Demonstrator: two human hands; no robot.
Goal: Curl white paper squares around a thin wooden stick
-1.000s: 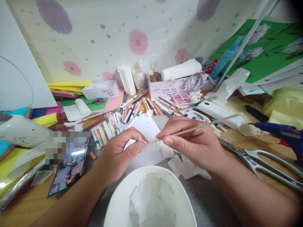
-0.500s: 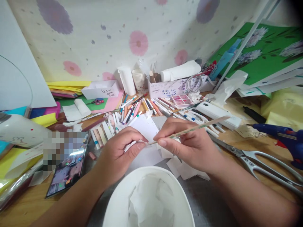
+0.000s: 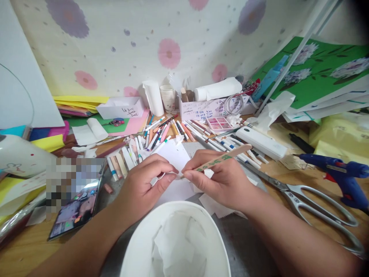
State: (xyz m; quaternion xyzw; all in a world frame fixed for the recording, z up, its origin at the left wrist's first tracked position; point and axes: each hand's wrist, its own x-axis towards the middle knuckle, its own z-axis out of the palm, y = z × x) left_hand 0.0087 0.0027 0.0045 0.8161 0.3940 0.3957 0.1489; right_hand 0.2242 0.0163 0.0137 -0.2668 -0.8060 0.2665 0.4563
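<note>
At the centre, my left hand (image 3: pixel 148 181) pinches a small piece of white paper (image 3: pixel 159 177) between thumb and fingers. Facing it, my right hand (image 3: pixel 216 177) grips a flat wooden stick (image 3: pixel 221 157) with green marks; the stick's rounded end points up and right. Its lower tip is hidden by my fingers, close to my left fingertips. White paper sheets (image 3: pixel 174 154) lie beneath and beyond both hands. Nearest to me stands a white bin (image 3: pixel 134 250) holding crumpled translucent paper (image 3: pixel 175 246), just below my hands.
Many markers (image 3: pixel 127 156) fan out behind my hands. A phone (image 3: pixel 77 207) lies at left. Large scissors (image 3: pixel 305 192) and a blue glue gun (image 3: pixel 337 167) are at right. Paper cups (image 3: pixel 167 98) and white boxes (image 3: pixel 123 107) line the back.
The wooden stick has rotated in my right hand, showing more of its flat, marked face. Both hands remain close together while the whole view has shifted slightly.
</note>
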